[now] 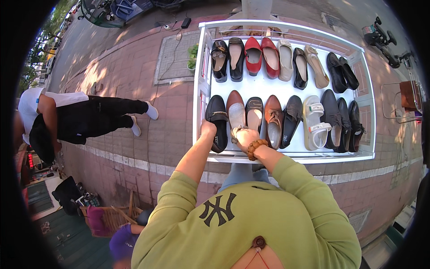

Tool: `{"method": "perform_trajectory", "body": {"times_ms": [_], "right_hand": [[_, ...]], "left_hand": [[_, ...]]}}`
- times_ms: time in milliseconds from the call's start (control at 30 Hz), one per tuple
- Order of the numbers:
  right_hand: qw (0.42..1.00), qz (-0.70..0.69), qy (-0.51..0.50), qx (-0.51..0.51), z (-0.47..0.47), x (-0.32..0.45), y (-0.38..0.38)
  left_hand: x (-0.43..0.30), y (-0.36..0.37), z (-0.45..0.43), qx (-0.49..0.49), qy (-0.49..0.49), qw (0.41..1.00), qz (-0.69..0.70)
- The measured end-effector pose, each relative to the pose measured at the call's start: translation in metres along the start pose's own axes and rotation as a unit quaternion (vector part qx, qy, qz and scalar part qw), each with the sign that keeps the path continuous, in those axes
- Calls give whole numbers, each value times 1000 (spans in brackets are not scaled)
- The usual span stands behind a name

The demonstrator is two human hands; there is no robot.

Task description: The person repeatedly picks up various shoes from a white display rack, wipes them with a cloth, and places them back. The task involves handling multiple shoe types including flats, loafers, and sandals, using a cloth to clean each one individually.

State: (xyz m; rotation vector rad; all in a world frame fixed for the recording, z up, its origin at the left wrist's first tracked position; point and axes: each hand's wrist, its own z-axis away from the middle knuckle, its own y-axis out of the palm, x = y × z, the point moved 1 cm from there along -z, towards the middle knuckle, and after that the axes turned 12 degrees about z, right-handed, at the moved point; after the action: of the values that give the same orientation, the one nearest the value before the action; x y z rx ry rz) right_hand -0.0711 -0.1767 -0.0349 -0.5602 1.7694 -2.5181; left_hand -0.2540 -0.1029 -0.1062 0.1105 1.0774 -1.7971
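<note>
A white display rack (285, 158) holds two rows of shoes in front of me. My left hand (207, 129) is at the left side of a black loafer (216, 111) in the near row; its fingers are mostly hidden. My right hand (246, 137), with a brown beaded bracelet (256, 149), has its fingers curled on a small tan thing (235, 131) that I cannot make out, at the heel end of a brown pump (235, 102). Beyond it lie a black buckled shoe (254, 112), a brown lace-up shoe (273, 124) and a white sandal (315, 122).
The far row has red shoes (253, 55), black ones and beige ones. A person (84, 116) stands on the paving at the left. Another person in purple (124, 242) is at the lower left by a wooden chair (111, 218). A potted plant (192, 57) stands beside the rack.
</note>
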Motion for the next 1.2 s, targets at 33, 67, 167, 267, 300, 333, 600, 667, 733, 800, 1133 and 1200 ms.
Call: {"method": "perform_trajectory", "body": {"times_ms": [33, 67, 167, 267, 300, 333, 600, 667, 733, 800, 1133, 1200], "right_hand": [[999, -28, 18, -1, 0, -4, -11], [991, -120, 31, -59, 0, -8, -26], [994, -90, 40, 40, 2, -28, -80], [982, -173, 54, 62, 34, -38, -125], [980, -192, 53, 12, 48, -38, -136], [975, -211, 46, -44, 66, -36, -142], [879, -412, 36, -237, 161, -42, -148], [876, -406, 31, -259, 185, -44, -143], [903, -331, 27, -272, 209, -51, -143], [929, -258, 44, -262, 235, -64, -147], [833, 87, 196, -510, 319, -85, -223], [795, 108, 260, -538, 309, -101, -226]], "left_hand": [[4, 2, -5, -2, 4, 1000, 0], [9, 4, -11, -4, 1, 1000, 2], [23, 7, -29, 26, -54, 994, 90], [23, 8, -32, 144, 9, 988, -54], [19, 8, -27, 184, 11, 978, -93], [8, 9, -21, 147, 26, 975, -166], [-122, 4, 147, 576, 34, 609, 544], [-155, 5, 183, 579, -32, 594, 558], [-178, 16, 214, 594, 26, 643, 483], [-196, 34, 238, 659, 23, 599, 455], [-187, 122, 384, 636, 66, 669, 379], [-172, 123, 415, 665, 99, 625, 397]]}}
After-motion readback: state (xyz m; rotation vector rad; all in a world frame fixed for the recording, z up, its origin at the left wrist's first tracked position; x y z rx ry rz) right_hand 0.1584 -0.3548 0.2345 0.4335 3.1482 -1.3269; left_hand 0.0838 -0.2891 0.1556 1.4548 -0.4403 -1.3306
